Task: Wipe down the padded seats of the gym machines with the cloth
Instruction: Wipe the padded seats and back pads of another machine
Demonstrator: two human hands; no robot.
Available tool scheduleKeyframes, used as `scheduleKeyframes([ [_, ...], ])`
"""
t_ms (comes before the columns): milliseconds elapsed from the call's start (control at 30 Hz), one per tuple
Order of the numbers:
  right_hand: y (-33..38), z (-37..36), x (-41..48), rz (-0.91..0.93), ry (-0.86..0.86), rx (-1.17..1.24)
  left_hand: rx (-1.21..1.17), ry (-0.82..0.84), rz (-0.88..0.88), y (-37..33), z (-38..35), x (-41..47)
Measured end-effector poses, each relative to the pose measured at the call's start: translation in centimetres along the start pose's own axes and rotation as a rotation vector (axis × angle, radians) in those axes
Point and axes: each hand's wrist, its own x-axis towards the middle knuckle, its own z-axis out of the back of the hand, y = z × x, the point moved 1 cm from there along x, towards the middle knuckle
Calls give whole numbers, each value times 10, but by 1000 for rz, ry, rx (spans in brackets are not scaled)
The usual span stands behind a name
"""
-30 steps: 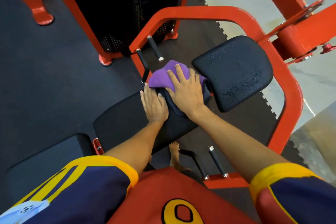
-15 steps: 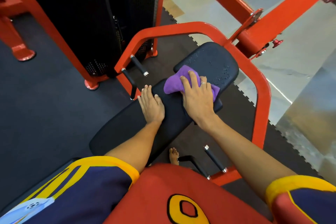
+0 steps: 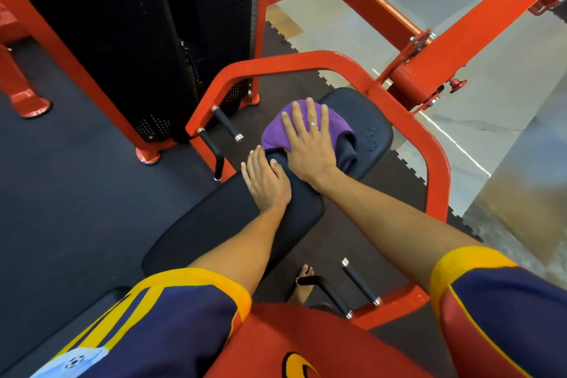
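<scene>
Dark rubber matting (image 3: 76,178) covers the gym floor, meeting pale glossy tiles (image 3: 506,132) along a jigsaw edge at the right. A black perforated weight-stack guard (image 3: 138,40) stands behind the machine's red frame (image 3: 435,181). A long black padded seat (image 3: 214,224) runs diagonally towards a smaller black pad (image 3: 374,132). The purple cloth (image 3: 273,135) lies bunched where the two meet. The right hand (image 3: 306,144) presses flat on it, fingers spread apart. The left hand (image 3: 267,181) rests flat on the long seat, fingers straight and close together. Water droplets (image 3: 369,138) bead on the small pad just beside the cloth.
</scene>
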Motion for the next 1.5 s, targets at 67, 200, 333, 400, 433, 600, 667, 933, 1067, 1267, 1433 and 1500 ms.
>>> scheduleKeyframes([
  [67, 7, 9, 21, 54, 74, -30, 17, -7, -16, 1, 1, 1],
  [200, -12, 1, 1, 76, -15, 109, 44, -10, -13, 3, -2, 1],
  [333, -32, -25, -67, 64, -162, 197, 26, -32, -53, 3, -3, 1],
  [400, -33, -31, -81, 57, -177, 183, 23, -29, -54, 4, -3, 1],
  [433, -32, -29, -78, 57, -170, 183, 25, -30, -50, 4, -3, 1],
  [600, -19, -4, -9, 40, -55, 162, 22, -15, -24, 2, -1, 1],
  [667, -13, 7, 18, 41, 24, 121, 41, -10, -32, 2, -1, 1],
  [933, -78, 36, 46, 242, -6, 73, 59, -2, 39, -27, -9, 13],
  [1067, -104, 36, 46, 203, -39, 28, 44, -36, 22, -27, -11, 11],
  [1267, -27, 27, 75, 242, 124, -139, 76, -58, 3, -26, -11, 11],
  [1433, -78, 47, 91, 283, 133, -57, 58, -36, 8, -26, -9, 13],
  [1500, -111, 54, 85, 229, 125, 40, 68, -30, 4, -26, -10, 13],
])
